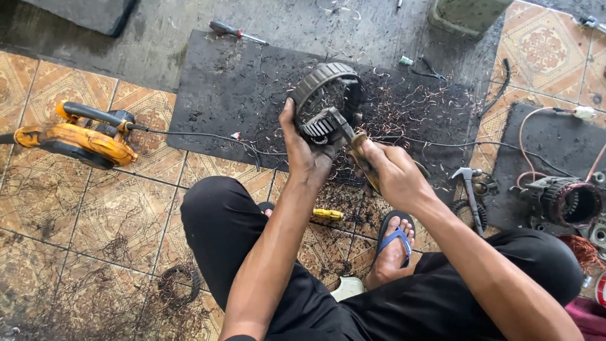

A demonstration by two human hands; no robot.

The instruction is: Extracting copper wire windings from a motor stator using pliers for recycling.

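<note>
My left hand (pixel 304 150) grips a round, grey metal stator ring (pixel 323 95) and holds it up on edge above a black rubber mat (pixel 233 88). My right hand (pixel 392 172) is closed around the wooden handle of a flat metal tool (pixel 344 128), and the tool's tip is pushed into the slots on the ring's inner side. Bits of copper wire lie scattered on the mat under both hands. I sit on the tiled floor in black trousers, with a blue sandal (pixel 395 239) on my foot.
An orange power blower (pixel 76 137) lies at the left, its cable running across the mat. A red-handled screwdriver (pixel 235 31) lies at the back. A hammer (pixel 468 186), another wound stator (pixel 565 201) and wires sit at the right. A yellow-handled tool (pixel 328 214) lies by my knee.
</note>
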